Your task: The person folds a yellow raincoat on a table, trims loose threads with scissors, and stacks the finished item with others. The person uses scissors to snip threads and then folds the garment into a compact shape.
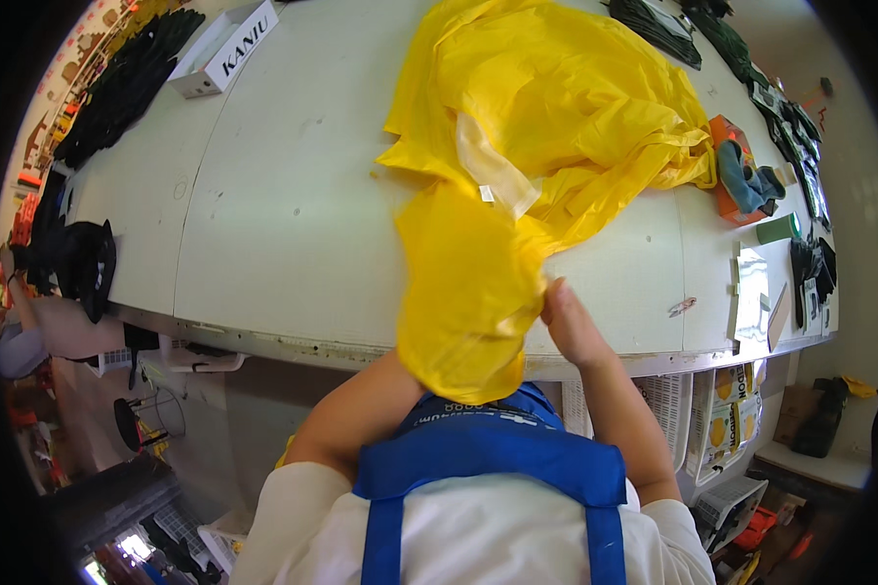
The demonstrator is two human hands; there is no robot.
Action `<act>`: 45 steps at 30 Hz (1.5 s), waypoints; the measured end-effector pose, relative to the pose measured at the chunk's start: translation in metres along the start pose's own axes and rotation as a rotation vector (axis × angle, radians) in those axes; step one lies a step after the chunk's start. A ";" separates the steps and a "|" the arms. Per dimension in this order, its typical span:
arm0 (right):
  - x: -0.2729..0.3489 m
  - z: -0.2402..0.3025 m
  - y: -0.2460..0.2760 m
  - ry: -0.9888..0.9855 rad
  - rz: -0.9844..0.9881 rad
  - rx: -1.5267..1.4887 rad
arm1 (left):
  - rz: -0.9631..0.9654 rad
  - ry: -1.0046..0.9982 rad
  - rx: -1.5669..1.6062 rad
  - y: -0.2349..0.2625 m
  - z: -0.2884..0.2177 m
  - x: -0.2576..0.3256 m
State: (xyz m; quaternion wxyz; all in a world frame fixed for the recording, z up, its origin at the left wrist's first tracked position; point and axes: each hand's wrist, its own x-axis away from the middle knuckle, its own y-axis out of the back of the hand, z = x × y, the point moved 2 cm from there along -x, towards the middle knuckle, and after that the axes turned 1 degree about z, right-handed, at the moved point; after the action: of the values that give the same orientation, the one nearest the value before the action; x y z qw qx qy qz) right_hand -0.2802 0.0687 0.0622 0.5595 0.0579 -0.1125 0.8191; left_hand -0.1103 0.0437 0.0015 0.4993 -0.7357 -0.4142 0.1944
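One large yellow garment of thin, shiny plastic-like fabric (556, 107) lies crumpled on the white work table (293, 224), spread from the middle of the table toward its far edge, and one part of it is lifted toward the person at the near edge. This lifted flap hangs in front of the left hand (434, 341) and hides it fully, so I cannot tell how its fingers are; only the bare forearm goes up under the fabric. The right hand (568, 327) is at the right border of the same flap, with the fingers close together and touching the fabric edge, as if pinching it; the exact grip is not clear. Around the garment there are several other things. At the far left corner one white cardboard box with dark letters (222, 49) stands, and beside it one long pile of black items (127, 83). At the right side one orange box (727, 171) carries a grey-blue cloth (746, 180), and near it lies one green roll (778, 228). More dark flat packages (658, 27) lie along the far right edge. Under the table on the right, one white plastic basket (668, 405) is visible.
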 end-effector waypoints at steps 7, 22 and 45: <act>-0.003 -0.075 -0.014 -0.182 -0.426 0.825 | -0.156 0.100 -0.091 0.056 -0.003 0.058; 0.031 -0.036 0.021 0.253 -0.500 1.197 | -0.266 0.338 -0.423 0.086 0.029 0.059; 0.100 -0.106 0.032 -0.274 -1.164 -0.429 | -0.162 0.940 -1.546 0.057 -0.039 0.078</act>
State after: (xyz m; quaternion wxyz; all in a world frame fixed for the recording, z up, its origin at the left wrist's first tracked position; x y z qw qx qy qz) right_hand -0.3431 0.1742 -0.0219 0.8927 0.1006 -0.2950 0.3253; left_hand -0.0142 0.0751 -0.0226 -0.0040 -0.8377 -0.2333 -0.4938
